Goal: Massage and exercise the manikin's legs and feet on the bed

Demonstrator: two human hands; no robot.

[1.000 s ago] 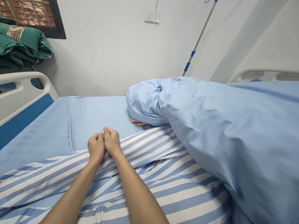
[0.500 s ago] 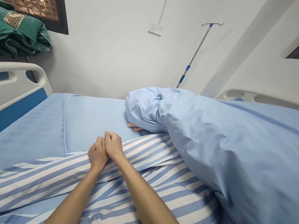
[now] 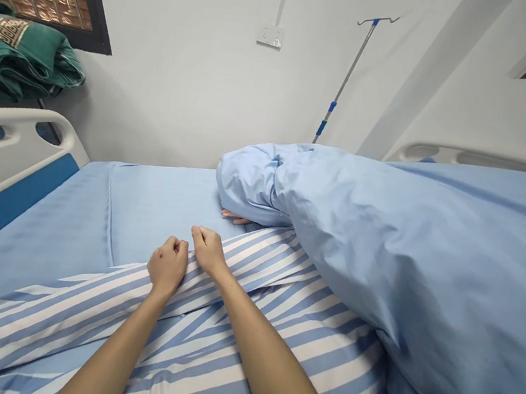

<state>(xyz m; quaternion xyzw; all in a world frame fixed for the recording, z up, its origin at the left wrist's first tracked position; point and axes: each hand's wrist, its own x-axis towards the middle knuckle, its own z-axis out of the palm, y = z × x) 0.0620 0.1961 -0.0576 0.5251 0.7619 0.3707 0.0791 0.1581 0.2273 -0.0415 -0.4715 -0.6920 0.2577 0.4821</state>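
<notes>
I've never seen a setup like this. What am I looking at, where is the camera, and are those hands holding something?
There's no machine here, just a person's two bare hands. The camera is worn on that person's head, looking forward and down, so the forearms reach in from the bottom of the picture.

Before them is a bed with a pale end panel and a light blue sheet. On it lie blue-and-white striped fabric and a puffy blue quilt, with a few fingers showing below its edge. A hooked metal pole rises beyond.

The left hand and right hand are curled into fists, side by side over the stripes. Whether they pinch any fabric, I can't tell.
</notes>
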